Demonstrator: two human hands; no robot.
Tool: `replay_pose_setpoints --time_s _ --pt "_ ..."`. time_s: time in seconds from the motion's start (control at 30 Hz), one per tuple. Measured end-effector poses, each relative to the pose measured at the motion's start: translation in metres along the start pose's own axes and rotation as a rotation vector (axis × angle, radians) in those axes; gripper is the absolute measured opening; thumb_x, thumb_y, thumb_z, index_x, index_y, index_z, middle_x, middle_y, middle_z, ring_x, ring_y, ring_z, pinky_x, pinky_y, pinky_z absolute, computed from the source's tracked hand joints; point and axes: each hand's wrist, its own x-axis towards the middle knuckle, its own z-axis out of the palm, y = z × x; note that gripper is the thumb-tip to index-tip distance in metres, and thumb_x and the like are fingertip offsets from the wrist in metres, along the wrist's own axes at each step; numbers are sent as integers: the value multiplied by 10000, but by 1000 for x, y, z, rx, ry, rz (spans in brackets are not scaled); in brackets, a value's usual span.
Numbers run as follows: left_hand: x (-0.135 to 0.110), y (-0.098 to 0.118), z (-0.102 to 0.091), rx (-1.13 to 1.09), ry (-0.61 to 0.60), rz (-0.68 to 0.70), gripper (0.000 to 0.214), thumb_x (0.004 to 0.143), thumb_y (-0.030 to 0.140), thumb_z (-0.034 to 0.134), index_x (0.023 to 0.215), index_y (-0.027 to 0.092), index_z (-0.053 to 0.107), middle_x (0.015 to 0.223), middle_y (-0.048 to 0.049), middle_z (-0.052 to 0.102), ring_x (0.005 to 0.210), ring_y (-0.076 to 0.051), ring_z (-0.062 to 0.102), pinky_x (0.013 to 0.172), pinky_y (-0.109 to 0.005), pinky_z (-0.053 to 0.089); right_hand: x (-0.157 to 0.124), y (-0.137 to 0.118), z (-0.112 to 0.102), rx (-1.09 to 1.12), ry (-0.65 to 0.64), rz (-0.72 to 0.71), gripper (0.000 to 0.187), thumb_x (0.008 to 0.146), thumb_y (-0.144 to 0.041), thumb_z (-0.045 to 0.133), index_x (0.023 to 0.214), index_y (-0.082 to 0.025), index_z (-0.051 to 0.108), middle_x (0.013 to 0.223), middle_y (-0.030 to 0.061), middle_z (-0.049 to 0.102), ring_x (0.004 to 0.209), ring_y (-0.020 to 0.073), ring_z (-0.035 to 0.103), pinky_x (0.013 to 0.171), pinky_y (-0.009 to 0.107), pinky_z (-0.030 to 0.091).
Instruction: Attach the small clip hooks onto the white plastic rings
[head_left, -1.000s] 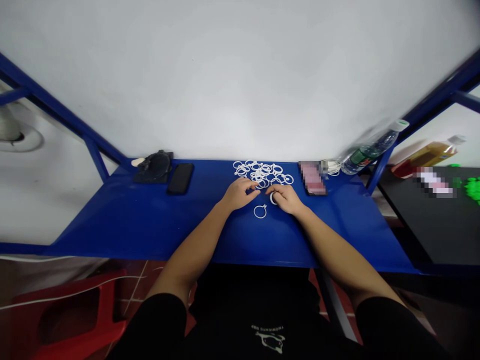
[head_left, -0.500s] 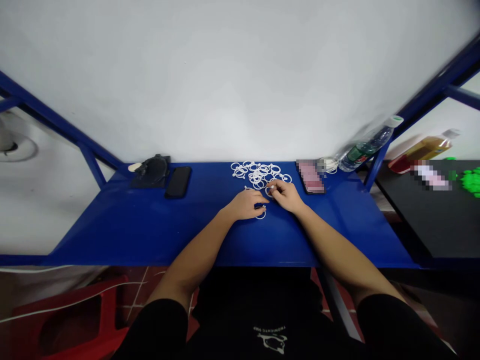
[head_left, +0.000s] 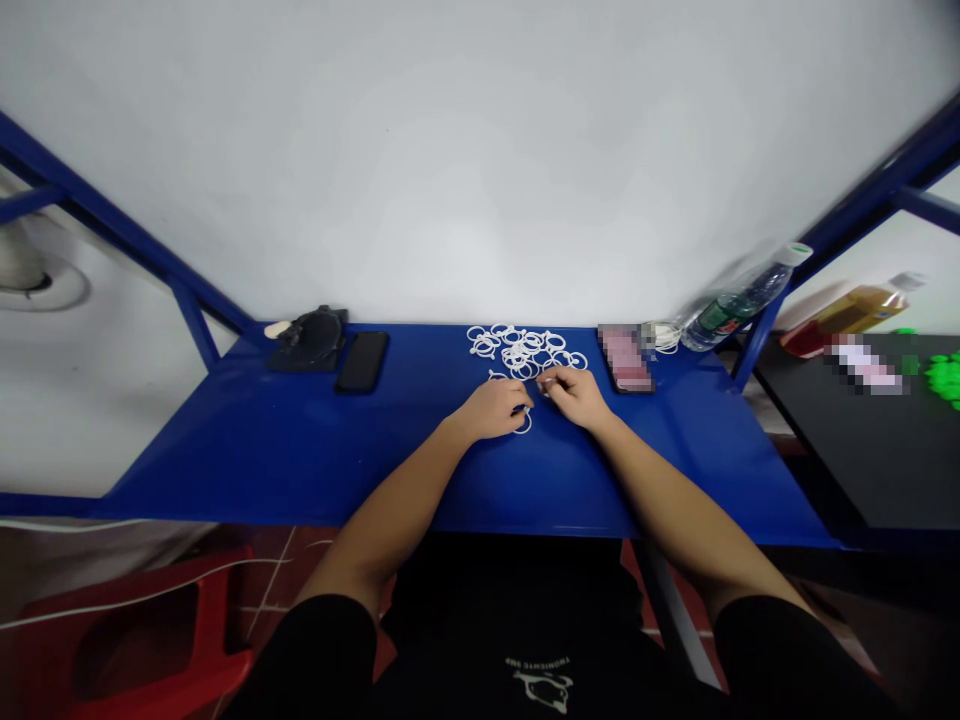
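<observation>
A loose heap of several white plastic rings lies at the back of the blue metal table. My left hand rests just in front of the heap, its fingertips on a single white ring that seems pinched, though the fingers partly hide it. My right hand is close beside it, fingers and thumb pinched on a small white ring edge. Most of that ring is hidden by the fingers.
A black phone and a dark pouch lie back left. A pixelated phone, a white cable coil and a water bottle stand back right. A red stool sits below left.
Both hands have drawn closer together. My left hand has moved right and down onto the lone ring, which was lying uncovered a second ago.
</observation>
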Motion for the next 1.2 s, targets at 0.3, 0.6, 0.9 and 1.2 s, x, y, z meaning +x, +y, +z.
replay_pose_setpoints --time_s 0.3,0.6,0.9,1.2 --pt "-1 6 -1 -37 53 -54 190 808 82 579 871 201 713 884 -24 747 840 -187 687 819 -311 524 0 -1 -2 23 -2 -25 237 827 -133 517 856 -212 738 792 6 760 706 163 684 708 273 509" --pt "0 6 0 -43 124 -82 228 895 123 595 1000 219 773 979 -20 794 897 -181 729 854 -307 550 1 1 -6 36 -10 -13 238 819 -155 485 703 -211 685 710 7 709 670 163 645 684 280 467" --pt "-2 -2 8 -91 81 -133 233 935 362 737 1118 217 752 941 -17 786 904 -183 729 842 -303 535 0 3 -3 66 56 -14 218 902 -172 441 891 -227 652 755 1 666 670 168 604 688 296 466" --pt "0 0 1 -79 23 -179 250 957 463 722 1004 223 776 909 -19 779 867 -178 712 781 -279 495 -1 0 1 83 -5 71 267 1007 -267 449 1111 -227 692 720 -6 687 628 165 623 669 299 497"
